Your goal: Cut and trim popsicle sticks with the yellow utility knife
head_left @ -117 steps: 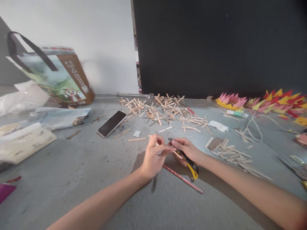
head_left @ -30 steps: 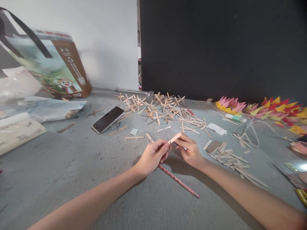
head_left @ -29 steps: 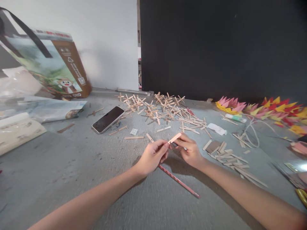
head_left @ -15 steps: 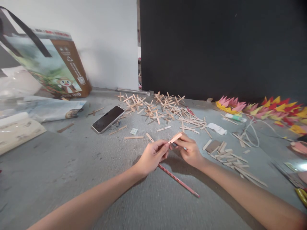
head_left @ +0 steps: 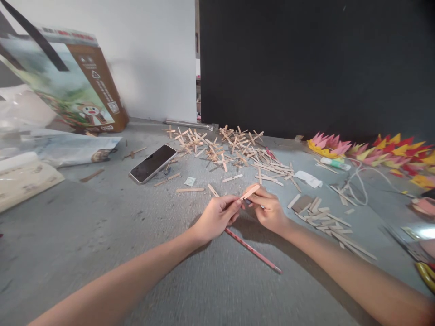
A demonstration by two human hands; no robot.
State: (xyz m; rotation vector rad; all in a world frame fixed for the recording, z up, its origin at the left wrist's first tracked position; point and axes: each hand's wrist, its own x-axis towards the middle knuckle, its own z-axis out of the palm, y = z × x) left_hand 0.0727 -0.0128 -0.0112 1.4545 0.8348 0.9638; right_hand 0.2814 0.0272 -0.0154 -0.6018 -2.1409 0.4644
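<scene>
Between my two hands is a wooden craft stick, raised above the table and tilted up to the right, with a small notch or dark mark near its lower end. My left hand pinches that lower end between thumb and finger. The fingers of my right hand are closed at the stick's far side; a small dark thing there is too hidden to name. Beneath my left hand a red patterned pencil lies on the table, and another craft stick pokes out just beyond the hand.
Crossed craft sticks are heaped at the back. Loose sticks lie right, near yellow-handled scissors and a white cable. A phone and a printed bag are left. Folded paper pieces line the back right.
The view has shifted slightly. Both hands keep their grip on the craft stick, which has turned only a little.
</scene>
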